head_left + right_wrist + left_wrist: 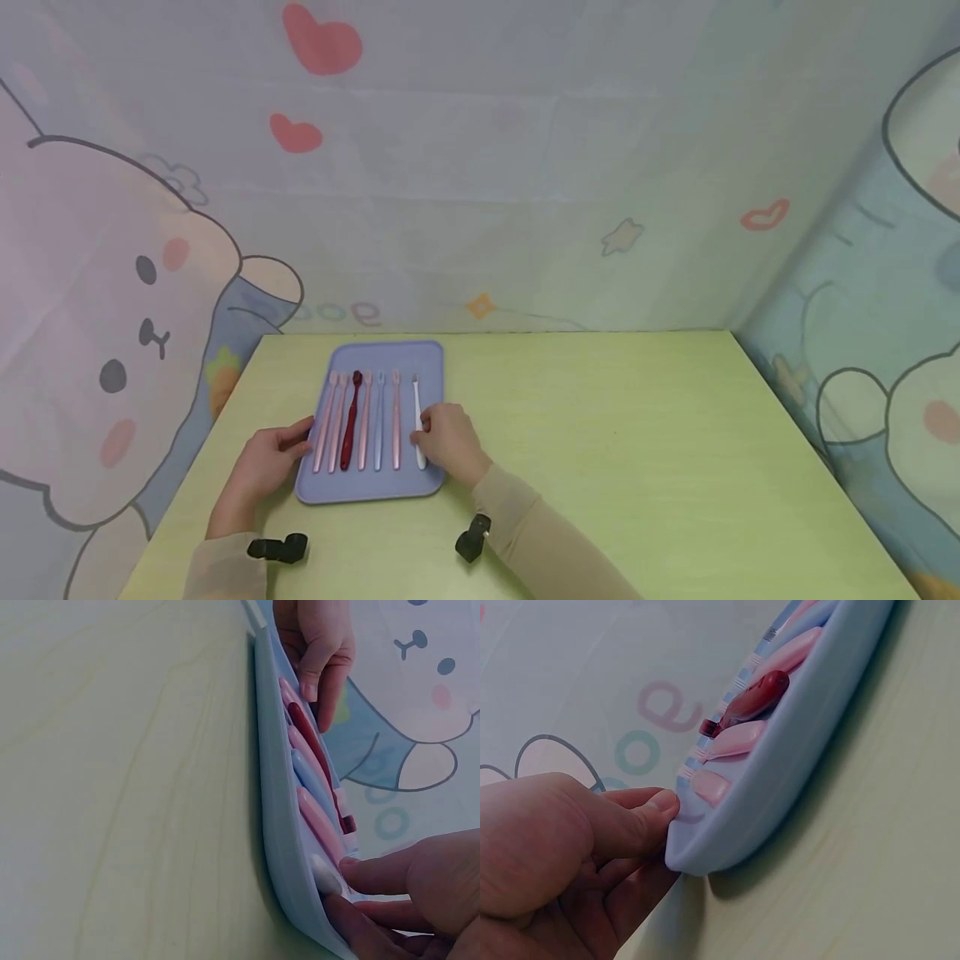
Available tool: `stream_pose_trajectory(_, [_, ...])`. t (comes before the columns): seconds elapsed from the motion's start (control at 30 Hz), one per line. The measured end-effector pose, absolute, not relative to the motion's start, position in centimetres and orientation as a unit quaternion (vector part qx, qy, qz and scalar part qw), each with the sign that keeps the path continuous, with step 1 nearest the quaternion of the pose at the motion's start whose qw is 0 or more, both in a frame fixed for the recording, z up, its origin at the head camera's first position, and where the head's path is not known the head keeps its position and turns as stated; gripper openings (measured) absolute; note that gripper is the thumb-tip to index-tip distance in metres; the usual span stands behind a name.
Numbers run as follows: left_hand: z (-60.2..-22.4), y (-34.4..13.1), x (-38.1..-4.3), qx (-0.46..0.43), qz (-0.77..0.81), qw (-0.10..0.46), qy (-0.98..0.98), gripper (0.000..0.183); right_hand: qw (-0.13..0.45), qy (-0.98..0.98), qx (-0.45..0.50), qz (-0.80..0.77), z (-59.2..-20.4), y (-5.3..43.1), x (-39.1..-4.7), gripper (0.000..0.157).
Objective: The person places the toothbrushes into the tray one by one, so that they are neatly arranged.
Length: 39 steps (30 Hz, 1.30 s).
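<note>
A lavender tray (367,490) holds a row of toothbrushes with their heads pointing away from me: several pink ones (397,429), a dark red one (349,429), a pale blue one (378,433) and a white one (420,450). With thumb and fingers, my left hand (268,458) holds the tray's left rim, seen close up in the left wrist view. On the tray's right side, my right hand (452,442) pinches the handle of the white toothbrush; its fingers partly cover that handle in the right wrist view.
The tray lies on the left part of a yellow-green table (637,450). A printed cloth (510,167) with cartoon figures hangs behind the table and along both sides. Each wrist wears a small black camera (279,548).
</note>
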<state>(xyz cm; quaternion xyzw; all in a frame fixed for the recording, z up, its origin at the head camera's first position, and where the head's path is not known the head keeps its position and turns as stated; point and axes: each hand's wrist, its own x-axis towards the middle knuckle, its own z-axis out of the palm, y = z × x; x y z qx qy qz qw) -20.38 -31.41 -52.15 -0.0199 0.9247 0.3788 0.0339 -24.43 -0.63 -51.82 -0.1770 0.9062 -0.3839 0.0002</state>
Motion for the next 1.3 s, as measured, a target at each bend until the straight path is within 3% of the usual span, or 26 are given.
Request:
stream_pose_trajectory(0.17, [-52.37,-31.57,-20.32,-0.019,0.372,0.031,0.927,0.049,0.001,0.908,-0.179,-0.378,-52.23,-0.73,-24.56,0.053])
stream_pose_trajectory(0.27, [-52.36,-31.55,-20.23,-0.025,0.371,0.036,0.928,0.05,0.007,0.906,-0.179,-0.383,-52.18,-0.71,-24.61,0.051])
stream_pose_trajectory(0.37, [-52.2,-31.43,-20.13,-0.026,0.372,0.036,0.927,0.05,0.012,0.904,-0.177,-0.389,-52.18,-0.6,-24.66,0.042])
stream_pose_trajectory(0.53, [-51.71,-31.47,-20.24,-0.017,0.372,0.034,0.928,0.049,0.02,0.9,-0.168,-0.401,-52.33,-0.47,-24.65,0.014])
stream_pose_trajectory(0.83, [-51.64,-31.93,-20.25,-0.023,0.367,0.039,0.929,0.05,0.003,0.889,-0.175,-0.423,-52.34,-0.42,-24.39,0.028])
stream_pose_trajectory(1.3, [-52.12,-32.16,-19.99,-0.039,0.373,0.046,0.926,0.05,0.013,0.891,-0.184,-0.416,-52.73,-0.71,-24.7,0.032])
